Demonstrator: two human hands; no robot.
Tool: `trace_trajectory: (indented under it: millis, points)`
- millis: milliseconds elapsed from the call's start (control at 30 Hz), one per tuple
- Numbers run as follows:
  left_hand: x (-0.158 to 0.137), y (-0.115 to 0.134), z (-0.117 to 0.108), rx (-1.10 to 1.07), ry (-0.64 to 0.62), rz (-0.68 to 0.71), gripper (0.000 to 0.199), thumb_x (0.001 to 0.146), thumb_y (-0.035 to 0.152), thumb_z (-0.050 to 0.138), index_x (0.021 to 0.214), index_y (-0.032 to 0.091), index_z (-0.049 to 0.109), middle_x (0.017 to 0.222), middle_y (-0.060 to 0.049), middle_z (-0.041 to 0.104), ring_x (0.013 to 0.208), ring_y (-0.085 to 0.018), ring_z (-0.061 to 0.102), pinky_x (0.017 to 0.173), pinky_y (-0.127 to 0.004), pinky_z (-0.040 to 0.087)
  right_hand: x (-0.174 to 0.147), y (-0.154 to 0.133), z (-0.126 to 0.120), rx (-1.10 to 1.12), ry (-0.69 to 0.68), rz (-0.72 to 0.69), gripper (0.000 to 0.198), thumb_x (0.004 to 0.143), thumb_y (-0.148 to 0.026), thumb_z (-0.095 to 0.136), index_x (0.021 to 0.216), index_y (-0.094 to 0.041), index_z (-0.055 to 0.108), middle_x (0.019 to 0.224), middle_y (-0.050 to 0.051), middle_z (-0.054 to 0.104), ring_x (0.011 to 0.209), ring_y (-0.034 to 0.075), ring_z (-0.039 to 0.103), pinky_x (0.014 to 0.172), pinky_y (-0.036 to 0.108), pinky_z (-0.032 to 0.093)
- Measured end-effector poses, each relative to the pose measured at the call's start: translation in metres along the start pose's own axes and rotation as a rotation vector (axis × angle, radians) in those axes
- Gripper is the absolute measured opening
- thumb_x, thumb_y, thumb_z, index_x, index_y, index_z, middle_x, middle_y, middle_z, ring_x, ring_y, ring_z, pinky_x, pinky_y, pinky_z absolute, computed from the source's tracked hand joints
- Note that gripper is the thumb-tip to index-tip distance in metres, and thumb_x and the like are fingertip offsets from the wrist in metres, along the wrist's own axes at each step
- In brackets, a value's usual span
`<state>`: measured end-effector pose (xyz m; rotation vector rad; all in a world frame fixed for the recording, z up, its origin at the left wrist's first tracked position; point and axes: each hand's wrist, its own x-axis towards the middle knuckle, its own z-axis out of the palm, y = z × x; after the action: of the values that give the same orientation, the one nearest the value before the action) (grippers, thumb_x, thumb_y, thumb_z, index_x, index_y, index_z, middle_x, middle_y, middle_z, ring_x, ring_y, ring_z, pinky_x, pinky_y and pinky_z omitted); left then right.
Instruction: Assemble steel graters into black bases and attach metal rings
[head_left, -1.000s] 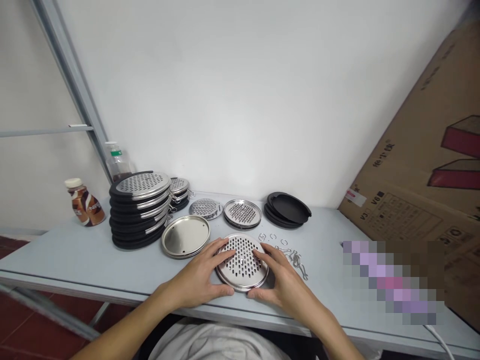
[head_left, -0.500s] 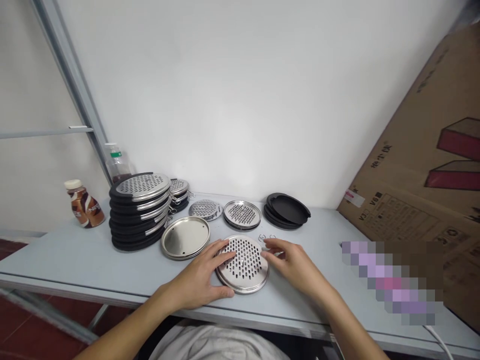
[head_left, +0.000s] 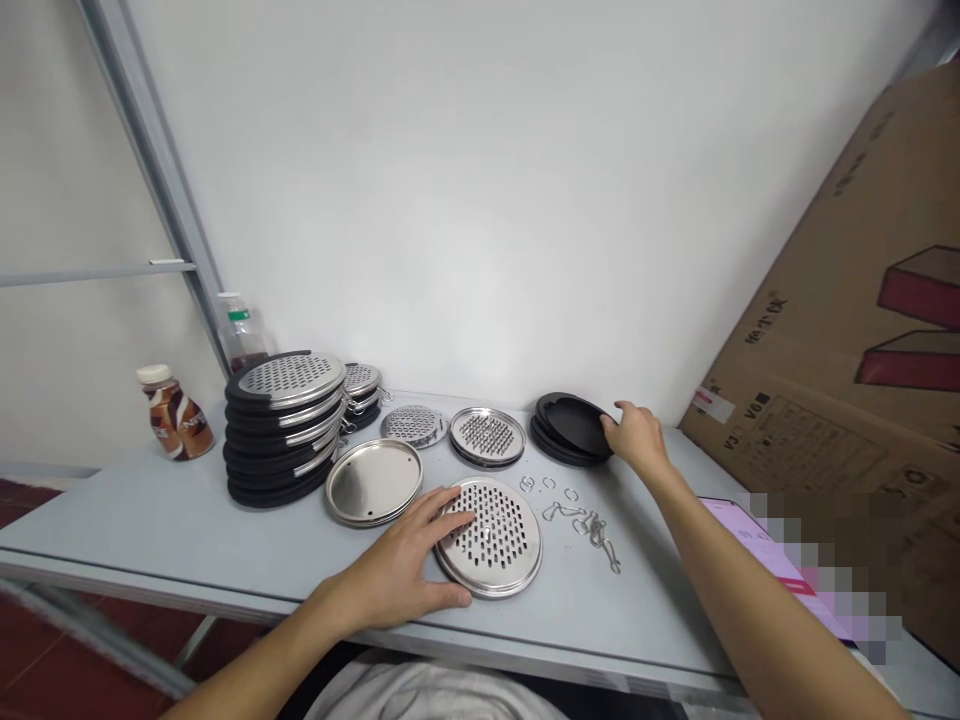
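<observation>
Past the surface's [head_left: 600, 620] right end, the cardboard box [head_left: 825, 350] is cut off, its small print unreadable; the lilac screen [head_left: 742, 525] is partly pixelated. At back left, stacked discs [head_left: 281, 440] hide the clear bottle's [head_left: 240, 332] base. The left hand [head_left: 405, 568] covers the perforated disc's [head_left: 491, 540] left rim.

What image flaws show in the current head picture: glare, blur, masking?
Head view: soft glare on the wall and a sheen on the perforated metal disc; head view: brown bottle lettering soft; head view: blocky pixelation over part of the lit screen.
</observation>
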<state>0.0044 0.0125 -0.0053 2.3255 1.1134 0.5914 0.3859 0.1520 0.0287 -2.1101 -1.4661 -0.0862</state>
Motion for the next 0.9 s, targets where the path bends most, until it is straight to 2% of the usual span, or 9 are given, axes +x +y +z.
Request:
trace_trajectory:
  millis: [100, 267, 333, 467, 533, 633, 733, 833, 900]
  points:
    - [0.0, 0.001, 0.0, 0.015, -0.004, -0.007, 0.081, 0.069, 0.045, 0.082, 0.142, 0.034, 0.048, 0.159, -0.004, 0.03, 0.146, -0.031, 0.027, 0.12, -0.05, 0.024, 0.016, 0.004, 0.011, -0.034, -0.037, 0.079, 0.041, 0.091, -0.027, 0.058, 0.125, -0.004, 0.058, 0.118, 0.026, 0.062, 0.114, 0.034, 0.059, 0.094, 0.045, 0.046]
    - [0.0, 0.0, 0.001, 0.02, -0.003, -0.007, 0.081, 0.07, 0.048, 0.081, 0.142, 0.034, 0.048, 0.16, -0.004, 0.028, 0.146, -0.031, 0.027, 0.119, -0.049, 0.025, 0.024, 0.009, 0.017, -0.028, -0.084, 0.183, 0.032, 0.095, -0.035, 0.059, 0.121, -0.017, 0.059, 0.123, 0.008, 0.061, 0.103, 0.021, 0.063, 0.088, 0.042, 0.054]
    - [0.0, -0.001, 0.002, 0.016, 0.001, -0.006, 0.081, 0.07, 0.048, 0.081, 0.142, 0.034, 0.048, 0.16, -0.004, 0.028, 0.146, -0.031, 0.027, 0.119, -0.05, 0.025, 0.025, 0.009, 0.014, -0.001, -0.064, 0.189, 0.029, 0.092, -0.034, 0.062, 0.114, -0.014, 0.063, 0.118, 0.01, 0.064, 0.103, 0.023, 0.063, 0.088, 0.042, 0.053]
    - [0.0, -0.003, 0.002, 0.003, 0.01, -0.003, 0.081, 0.069, 0.047, 0.082, 0.142, 0.035, 0.048, 0.159, -0.004, 0.029, 0.145, -0.032, 0.028, 0.119, -0.05, 0.025, 0.024, 0.009, 0.001, 0.126, 0.012, 0.15, 0.018, 0.079, -0.026, 0.066, 0.085, -0.011, 0.075, 0.091, 0.017, 0.073, 0.102, 0.032, 0.065, 0.087, 0.039, 0.048]
    - [0.0, -0.002, 0.002, -0.005, 0.011, -0.004, 0.08, 0.07, 0.047, 0.082, 0.142, 0.035, 0.049, 0.159, -0.004, 0.029, 0.145, -0.032, 0.028, 0.119, -0.05, 0.025, 0.019, 0.008, -0.007, 0.221, 0.062, 0.148, 0.023, 0.076, -0.028, 0.063, 0.085, -0.012, 0.076, 0.087, 0.016, 0.074, 0.098, 0.032, 0.066, 0.084, 0.037, 0.047]
    - [0.0, 0.001, 0.0, -0.009, 0.011, -0.009, 0.079, 0.07, 0.046, 0.082, 0.141, 0.035, 0.05, 0.159, -0.004, 0.031, 0.145, -0.032, 0.029, 0.119, -0.05, 0.026, 0.002, 0.006, -0.02, 0.387, 0.114, 0.19, 0.04, 0.075, -0.037, 0.058, 0.101, -0.01, 0.073, 0.087, 0.014, 0.074, 0.084, 0.027, 0.067, 0.069, 0.033, 0.049]
    - [0.0, 0.003, -0.001, 0.004, 0.012, -0.013, 0.077, 0.07, 0.045, 0.082, 0.139, 0.034, 0.052, 0.158, -0.004, 0.032, 0.144, -0.032, 0.03, 0.119, -0.05, 0.026, -0.03, 0.002, -0.033, 0.544, 0.079, 0.216, 0.052, 0.074, -0.034, 0.05, 0.117, -0.011, 0.067, 0.079, 0.01, 0.072, 0.068, 0.023, 0.066, 0.052, 0.028, 0.045]
    - [0.001, 0.003, -0.001, 0.015, 0.012, -0.012, 0.076, 0.07, 0.045, 0.082, 0.139, 0.033, 0.052, 0.158, -0.004, 0.032, 0.144, -0.031, 0.031, 0.119, -0.049, 0.026, -0.073, 0.0, -0.042, 0.648, 0.015, 0.217, 0.055, 0.073, -0.031, 0.046, 0.123, -0.018, 0.065, 0.071, 0.004, 0.069, 0.06, 0.021, 0.064, 0.048, 0.027, 0.045]
    - [0.001, 0.002, 0.0, 0.017, 0.015, -0.009, 0.076, 0.07, 0.046, 0.081, 0.139, 0.034, 0.052, 0.158, -0.004, 0.033, 0.144, -0.031, 0.031, 0.119, -0.049, 0.027, -0.103, 0.0, -0.045, 0.748, 0.002, 0.23, 0.058, 0.075, -0.032, 0.045, 0.129, -0.018, 0.062, 0.072, 0.004, 0.068, 0.06, 0.022, 0.063, 0.048, 0.028, 0.045]
